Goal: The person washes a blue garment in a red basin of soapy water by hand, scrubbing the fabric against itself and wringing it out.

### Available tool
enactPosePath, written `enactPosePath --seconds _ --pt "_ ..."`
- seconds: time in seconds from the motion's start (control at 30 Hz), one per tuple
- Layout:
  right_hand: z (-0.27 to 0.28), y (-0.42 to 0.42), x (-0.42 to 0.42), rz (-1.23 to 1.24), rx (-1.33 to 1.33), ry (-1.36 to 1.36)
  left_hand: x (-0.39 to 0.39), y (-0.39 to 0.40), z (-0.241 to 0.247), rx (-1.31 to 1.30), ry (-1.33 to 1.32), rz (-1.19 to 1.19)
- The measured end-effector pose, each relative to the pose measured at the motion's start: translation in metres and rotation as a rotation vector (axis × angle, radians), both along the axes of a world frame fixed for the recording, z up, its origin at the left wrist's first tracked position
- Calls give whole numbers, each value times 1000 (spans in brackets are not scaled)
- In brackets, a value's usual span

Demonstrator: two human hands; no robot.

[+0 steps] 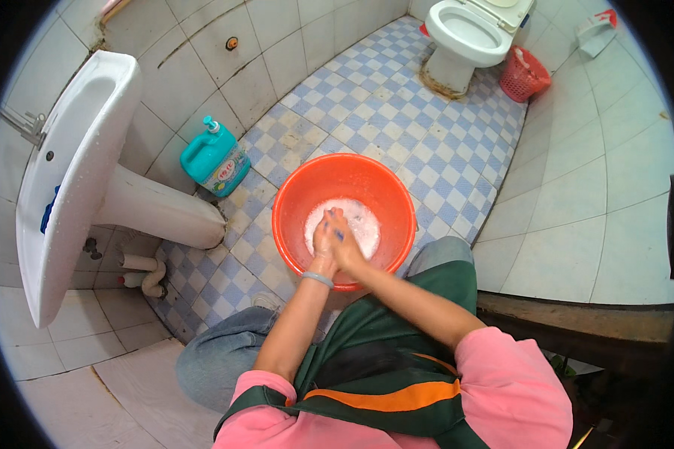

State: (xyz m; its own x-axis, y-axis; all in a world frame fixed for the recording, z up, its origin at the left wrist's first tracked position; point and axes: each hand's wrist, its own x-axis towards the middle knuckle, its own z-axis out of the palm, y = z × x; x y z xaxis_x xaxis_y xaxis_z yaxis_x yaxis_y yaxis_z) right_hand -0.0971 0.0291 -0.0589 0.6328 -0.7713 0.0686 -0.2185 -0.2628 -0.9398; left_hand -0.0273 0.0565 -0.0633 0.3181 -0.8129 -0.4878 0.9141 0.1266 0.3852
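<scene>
An orange plastic bucket [292, 191] stands on the floor between my knees, with white foamy water [365, 227] at its bottom. My left hand [322, 241], with a pale bangle [318, 279] on its wrist, is pressed against my right hand [344, 242] above the foam. Bits of a small blue item [339, 235] show among the fingers; most of it is hidden, and I cannot tell what it is. Both hands look wet.
A teal pump-top detergent jug [216, 160] stands left of the bucket, beside a white pedestal sink [157, 207] holding a blue item [49, 210]. A toilet [455, 56] and red wastebasket [519, 76] are farther back. White tiled walls [573, 179] enclose the checkered floor [370, 112].
</scene>
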Motion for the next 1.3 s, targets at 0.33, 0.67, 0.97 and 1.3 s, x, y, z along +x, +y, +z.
enactPosePath --seconds 0.33,0.67,0.97,1.3 --pt "22 -27 1 -26 40 -5 -16 -9 30 -16 -133 45" --pt "-9 -48 -5 -12 77 -109 -33 -16 46 27 -34 6" --pt "3 -36 3 -76 143 -234 -18 -9 50 10 -46 10" --pt "-8 -67 0 -190 113 4 -40 -14 48 60 -77 31"
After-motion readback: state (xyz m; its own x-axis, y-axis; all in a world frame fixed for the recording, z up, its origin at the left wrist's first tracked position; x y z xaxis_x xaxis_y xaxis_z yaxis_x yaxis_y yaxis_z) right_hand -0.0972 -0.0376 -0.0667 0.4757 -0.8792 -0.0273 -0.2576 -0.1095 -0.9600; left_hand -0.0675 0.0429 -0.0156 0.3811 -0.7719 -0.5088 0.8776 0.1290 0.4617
